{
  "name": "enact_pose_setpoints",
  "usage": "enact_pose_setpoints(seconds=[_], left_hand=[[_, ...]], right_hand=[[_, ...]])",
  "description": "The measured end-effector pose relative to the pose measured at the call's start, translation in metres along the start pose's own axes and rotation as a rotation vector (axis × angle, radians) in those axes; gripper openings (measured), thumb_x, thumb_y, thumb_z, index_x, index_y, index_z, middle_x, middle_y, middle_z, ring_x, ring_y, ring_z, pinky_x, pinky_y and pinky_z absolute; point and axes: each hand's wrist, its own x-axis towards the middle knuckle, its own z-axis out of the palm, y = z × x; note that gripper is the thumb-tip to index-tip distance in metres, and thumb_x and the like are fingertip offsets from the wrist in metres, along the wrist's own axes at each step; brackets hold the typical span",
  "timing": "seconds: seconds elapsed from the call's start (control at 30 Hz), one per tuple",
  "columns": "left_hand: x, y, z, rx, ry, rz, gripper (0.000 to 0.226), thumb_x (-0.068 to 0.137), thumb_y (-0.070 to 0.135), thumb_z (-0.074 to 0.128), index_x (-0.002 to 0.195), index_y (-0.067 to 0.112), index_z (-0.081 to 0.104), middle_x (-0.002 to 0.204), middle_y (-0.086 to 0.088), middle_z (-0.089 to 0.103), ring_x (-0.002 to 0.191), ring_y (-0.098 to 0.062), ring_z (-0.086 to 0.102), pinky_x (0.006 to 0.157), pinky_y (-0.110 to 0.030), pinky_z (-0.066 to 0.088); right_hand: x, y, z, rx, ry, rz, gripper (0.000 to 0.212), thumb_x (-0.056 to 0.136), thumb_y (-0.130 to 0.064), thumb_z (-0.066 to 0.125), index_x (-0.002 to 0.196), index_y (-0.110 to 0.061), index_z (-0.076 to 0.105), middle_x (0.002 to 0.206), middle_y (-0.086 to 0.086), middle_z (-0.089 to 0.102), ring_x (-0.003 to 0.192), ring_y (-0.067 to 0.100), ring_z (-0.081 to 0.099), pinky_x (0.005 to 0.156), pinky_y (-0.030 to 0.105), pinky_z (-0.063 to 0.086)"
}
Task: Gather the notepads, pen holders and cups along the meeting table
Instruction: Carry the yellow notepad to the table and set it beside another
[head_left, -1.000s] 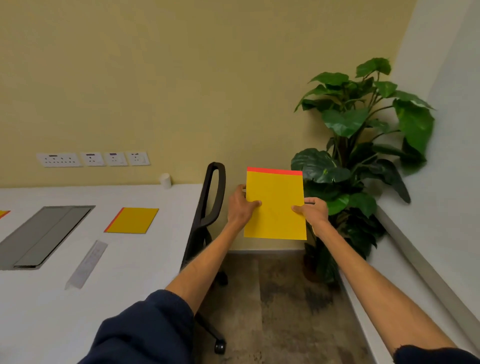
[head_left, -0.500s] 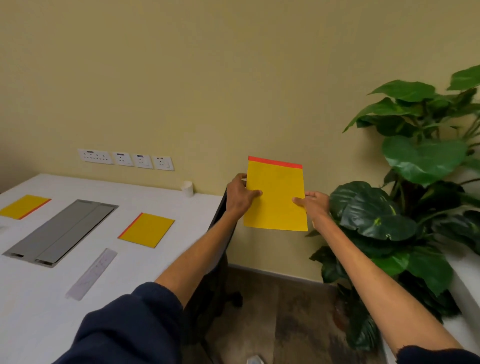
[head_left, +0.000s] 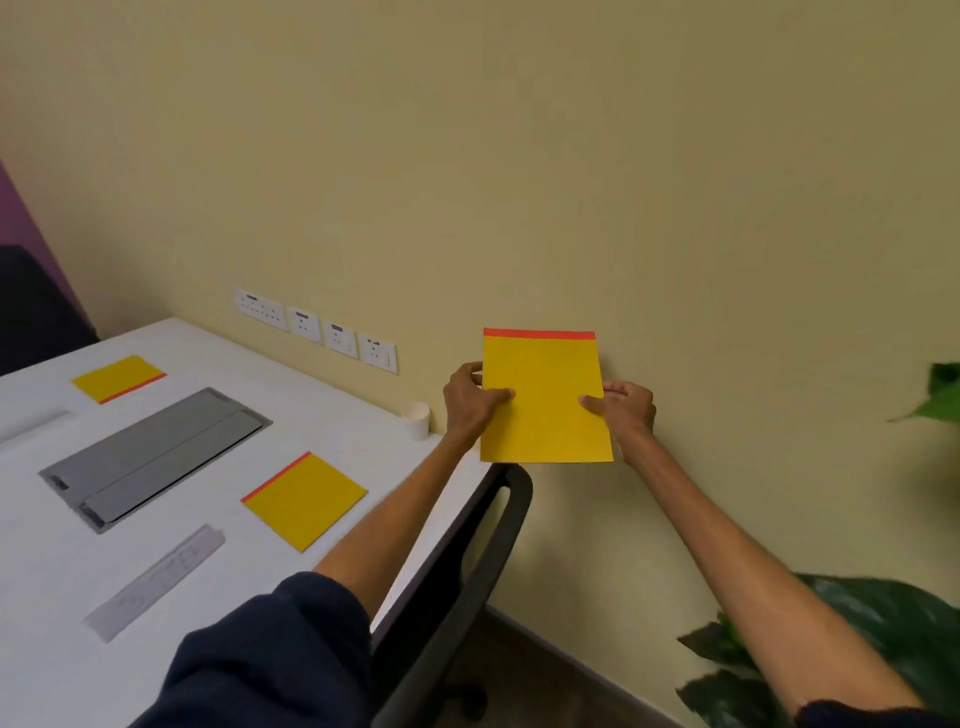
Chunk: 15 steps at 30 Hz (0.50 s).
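I hold a yellow notepad (head_left: 545, 400) with a red top strip upright in front of the wall, past the table's right end. My left hand (head_left: 471, 402) pinches its left edge and my right hand (head_left: 623, 408) pinches its right edge. Two more yellow notepads lie flat on the white meeting table (head_left: 218, 364): one notepad near the right end (head_left: 304, 499), another at the far left (head_left: 118, 378). A small white paper cup (head_left: 418, 420) stands by the wall at the table's back right corner.
A grey cable hatch (head_left: 156, 457) is set into the table's middle, with a pale ruler-like strip (head_left: 156, 581) in front of it. A black office chair (head_left: 467, 587) stands at the table's right end. Wall sockets (head_left: 317, 330) sit above the table. Plant leaves (head_left: 883, 634) fill the lower right.
The view has swung left toward the table: the plant has slid mostly out of frame and the far-left notepad and the table's surface show more fully. Both hands keep holding the upright notepad.
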Motion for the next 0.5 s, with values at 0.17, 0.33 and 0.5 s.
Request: enact_pose_setpoints(seconds=[0.17, 0.33, 0.5], left_hand=[[0.039, -0.025, -0.021, 0.004, 0.112, -0.067, 0.064, 0.076, 0.022, 0.081, 0.131, 0.005, 0.053, 0.122, -0.015, 0.061, 0.102, -0.023, 0.058, 0.079, -0.031, 0.049], [0.069, -0.052, -0.056, 0.030, 0.263, -0.123, 0.065, 0.075, 0.021, 0.082, 0.130, 0.005, 0.054, 0.119, -0.015, 0.062, 0.101, -0.024, 0.059, 0.079, -0.034, 0.051], [0.091, -0.082, -0.082, 0.042, 0.417, -0.219, 0.064, 0.075, 0.020, 0.082, 0.130, 0.005, 0.054, 0.120, -0.015, 0.062, 0.103, -0.025, 0.060, 0.084, -0.039, 0.054]], right_hand=[[0.045, -0.004, 0.058, -0.046, -0.135, -0.011, 0.047, 0.073, -0.013, 0.085, 0.115, -0.006, 0.065, 0.113, 0.011, 0.071, 0.091, 0.020, 0.066, 0.084, 0.032, 0.055], [0.078, -0.007, 0.132, -0.070, -0.295, -0.022, 0.054, 0.071, -0.014, 0.086, 0.119, -0.004, 0.065, 0.115, 0.013, 0.070, 0.102, 0.025, 0.067, 0.093, 0.038, 0.055], [0.105, -0.007, 0.204, -0.106, -0.471, -0.027, 0.053, 0.071, -0.013, 0.086, 0.118, -0.004, 0.064, 0.115, 0.014, 0.070, 0.101, 0.026, 0.067, 0.091, 0.037, 0.055]])
